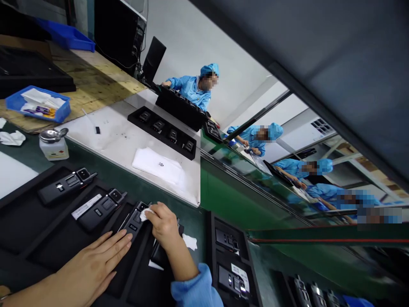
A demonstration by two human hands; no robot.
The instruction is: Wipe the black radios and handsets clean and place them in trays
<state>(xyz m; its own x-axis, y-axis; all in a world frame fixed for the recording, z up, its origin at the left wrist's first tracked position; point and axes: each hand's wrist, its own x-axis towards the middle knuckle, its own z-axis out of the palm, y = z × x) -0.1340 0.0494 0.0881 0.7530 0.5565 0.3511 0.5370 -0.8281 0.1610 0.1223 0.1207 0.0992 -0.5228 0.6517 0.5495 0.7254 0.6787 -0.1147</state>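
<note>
A black foam tray point(22, 221) in front of me holds several black handheld devices in slots. My left hand point(92, 266) lies flat with fingers stretched out, its fingertips touching the lower end of the third device point(132, 221). My right hand point(164, 226) is closed in a pinch on a small white wipe point(145, 213), pressed against the top of that same device. Two more devices point(67, 184) point(102, 208) lie in the slots to the left, one with a white label.
A small solvent bottle with a metal cap point(53, 143) stands left of the tray. A white cloth point(158, 165) and another device tray point(162, 131) lie on the bench. More trays point(231, 260) sit on the green conveyor. Several co-workers in blue point(196, 87) work further along.
</note>
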